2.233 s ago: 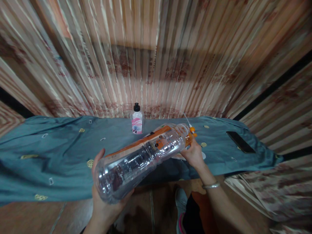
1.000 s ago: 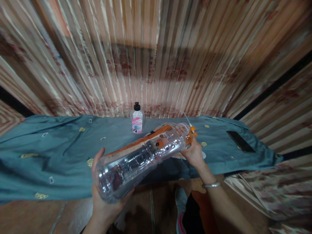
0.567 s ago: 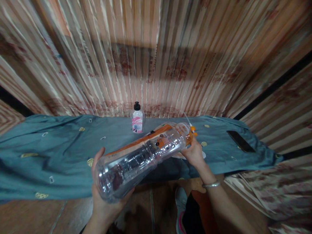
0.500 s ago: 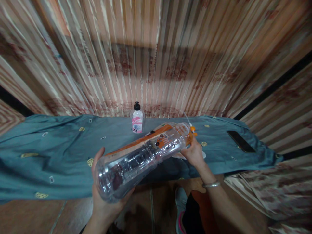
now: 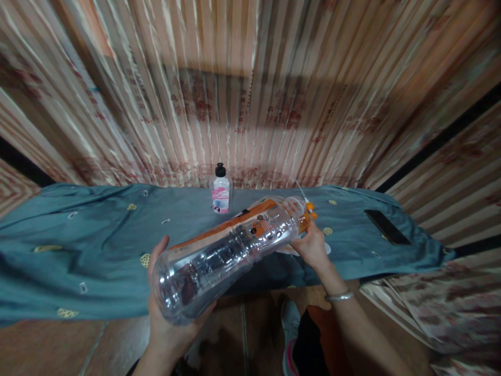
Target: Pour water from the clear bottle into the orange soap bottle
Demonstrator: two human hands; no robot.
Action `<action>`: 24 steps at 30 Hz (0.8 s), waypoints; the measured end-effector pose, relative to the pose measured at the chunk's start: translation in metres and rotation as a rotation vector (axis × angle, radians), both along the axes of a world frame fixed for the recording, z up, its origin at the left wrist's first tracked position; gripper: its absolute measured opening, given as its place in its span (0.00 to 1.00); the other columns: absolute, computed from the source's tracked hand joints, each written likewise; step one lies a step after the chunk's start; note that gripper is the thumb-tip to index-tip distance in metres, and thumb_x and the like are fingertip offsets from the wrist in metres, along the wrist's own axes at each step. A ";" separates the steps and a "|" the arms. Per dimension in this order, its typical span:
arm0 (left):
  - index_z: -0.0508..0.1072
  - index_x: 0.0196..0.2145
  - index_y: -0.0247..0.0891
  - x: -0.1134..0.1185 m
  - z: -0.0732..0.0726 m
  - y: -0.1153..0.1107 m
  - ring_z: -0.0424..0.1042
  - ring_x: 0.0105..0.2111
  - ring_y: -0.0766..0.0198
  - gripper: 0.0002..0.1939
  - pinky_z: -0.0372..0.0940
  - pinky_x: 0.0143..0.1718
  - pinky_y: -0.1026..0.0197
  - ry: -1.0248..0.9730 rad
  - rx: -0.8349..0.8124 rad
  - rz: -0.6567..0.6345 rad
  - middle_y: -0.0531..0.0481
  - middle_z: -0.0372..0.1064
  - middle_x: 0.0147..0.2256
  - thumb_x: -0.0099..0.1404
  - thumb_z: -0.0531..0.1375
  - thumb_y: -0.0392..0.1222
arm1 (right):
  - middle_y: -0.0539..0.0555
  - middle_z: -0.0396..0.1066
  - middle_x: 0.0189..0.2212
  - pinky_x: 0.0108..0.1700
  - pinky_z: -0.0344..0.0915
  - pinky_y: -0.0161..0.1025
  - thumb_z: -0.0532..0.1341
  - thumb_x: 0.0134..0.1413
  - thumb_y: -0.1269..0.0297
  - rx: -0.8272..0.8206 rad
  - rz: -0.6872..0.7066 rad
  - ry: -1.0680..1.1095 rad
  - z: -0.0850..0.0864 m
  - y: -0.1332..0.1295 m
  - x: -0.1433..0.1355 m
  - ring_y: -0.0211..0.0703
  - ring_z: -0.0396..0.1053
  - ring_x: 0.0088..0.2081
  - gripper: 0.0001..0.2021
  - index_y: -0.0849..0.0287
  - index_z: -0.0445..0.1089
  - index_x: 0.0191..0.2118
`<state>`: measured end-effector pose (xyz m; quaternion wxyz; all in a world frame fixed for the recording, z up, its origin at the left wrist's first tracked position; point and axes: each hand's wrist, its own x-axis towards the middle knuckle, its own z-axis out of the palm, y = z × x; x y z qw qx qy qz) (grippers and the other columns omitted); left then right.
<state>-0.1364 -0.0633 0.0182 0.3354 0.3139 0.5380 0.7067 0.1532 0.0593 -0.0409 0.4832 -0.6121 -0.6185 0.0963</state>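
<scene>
A large clear plastic bottle point(image 5: 230, 258) with an orange label is tilted across the middle of the view, its base at the lower left and its neck at the upper right. My left hand point(image 5: 168, 318) is wrapped round the base end. At the other end my right hand point(image 5: 311, 243) grips the neck, beside an orange cap part with a thin white stick or tube pointing up. A white, partly hidden flat item point(image 5: 327, 248) lies beneath my right hand. Behind the large bottle stands a small bottle point(image 5: 221, 196) with a black cap and pink label.
A teal patterned cloth point(image 5: 97, 230) covers the table. On its right side lies a dark phone point(image 5: 386, 227). Striped curtains point(image 5: 235, 104) hang behind and at both sides. Below the front edge, a shoe point(image 5: 290, 321) rests on the tiled floor.
</scene>
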 end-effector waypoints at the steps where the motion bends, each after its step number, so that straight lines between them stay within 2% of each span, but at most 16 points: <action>1: 0.70 0.72 0.53 0.001 0.001 0.000 0.73 0.25 0.57 0.67 0.73 0.24 0.55 -0.048 -0.004 -0.004 0.59 0.76 0.33 0.31 0.76 0.29 | 0.59 0.88 0.47 0.49 0.85 0.53 0.72 0.45 0.53 -0.005 0.001 0.001 0.000 0.000 0.000 0.64 0.88 0.46 0.32 0.53 0.76 0.59; 5: 0.74 0.68 0.51 0.003 0.003 0.000 0.75 0.27 0.57 0.65 0.75 0.26 0.55 -0.028 0.041 0.011 0.58 0.77 0.35 0.29 0.76 0.26 | 0.60 0.88 0.46 0.48 0.85 0.54 0.72 0.44 0.52 -0.001 -0.006 0.005 0.000 0.001 0.000 0.64 0.88 0.46 0.33 0.54 0.75 0.58; 9: 0.72 0.71 0.52 0.001 0.001 0.000 0.75 0.27 0.56 0.67 0.76 0.26 0.53 -0.026 0.001 0.000 0.57 0.76 0.35 0.30 0.79 0.30 | 0.59 0.88 0.47 0.49 0.84 0.53 0.73 0.45 0.53 0.015 -0.001 0.007 0.000 0.001 0.000 0.63 0.88 0.47 0.32 0.53 0.76 0.58; 16: 0.77 0.67 0.52 -0.009 -0.007 0.002 0.75 0.29 0.55 0.64 0.77 0.28 0.50 0.155 0.033 0.019 0.55 0.77 0.38 0.28 0.77 0.28 | 0.59 0.88 0.47 0.48 0.85 0.53 0.72 0.46 0.52 0.009 -0.005 -0.024 -0.003 0.001 0.002 0.64 0.88 0.47 0.32 0.53 0.75 0.59; 21: 0.74 0.70 0.49 -0.003 -0.001 0.001 0.73 0.27 0.55 0.65 0.76 0.25 0.51 0.033 0.007 0.031 0.56 0.76 0.34 0.30 0.78 0.32 | 0.60 0.88 0.46 0.48 0.84 0.54 0.72 0.47 0.51 0.008 0.001 -0.027 -0.002 0.001 0.002 0.65 0.88 0.46 0.31 0.54 0.75 0.58; 24: 0.74 0.68 0.50 -0.002 0.001 0.001 0.74 0.26 0.56 0.64 0.76 0.27 0.51 0.044 0.017 0.034 0.57 0.75 0.34 0.29 0.78 0.32 | 0.59 0.88 0.47 0.48 0.84 0.54 0.72 0.47 0.51 0.011 0.004 -0.021 -0.001 0.000 0.001 0.64 0.88 0.46 0.31 0.53 0.75 0.58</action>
